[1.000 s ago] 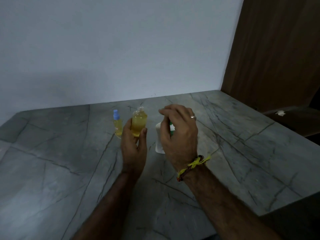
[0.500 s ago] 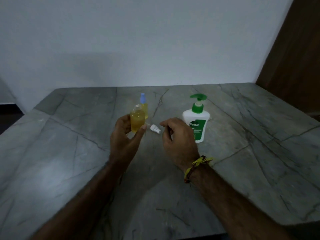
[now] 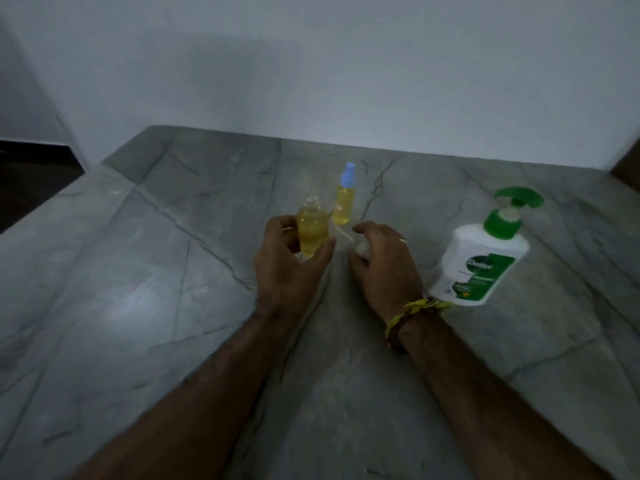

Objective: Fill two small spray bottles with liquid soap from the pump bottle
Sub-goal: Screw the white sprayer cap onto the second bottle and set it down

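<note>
My left hand (image 3: 289, 263) grips a small clear spray bottle (image 3: 312, 228) full of yellow liquid, upright, its neck uncapped. My right hand (image 3: 381, 261) holds the white spray cap (image 3: 362, 249), whose thin dip tube (image 3: 341, 232) sticks out toward the open bottle. Just behind them stands a second small spray bottle (image 3: 344, 200), filled with yellow liquid and closed with a blue cap. The white pump bottle (image 3: 479, 258) with a green pump head stands to the right of my right hand.
Everything sits on a grey veined stone counter (image 3: 156, 289) against a pale wall (image 3: 311, 64). The counter's left edge drops to a dark floor (image 3: 20, 174). A brown wooden panel (image 3: 628, 161) shows at the far right.
The view has swung left and down. My right hand has picked the white spray cap up off the counter, and its tube now points at the open bottle.
</note>
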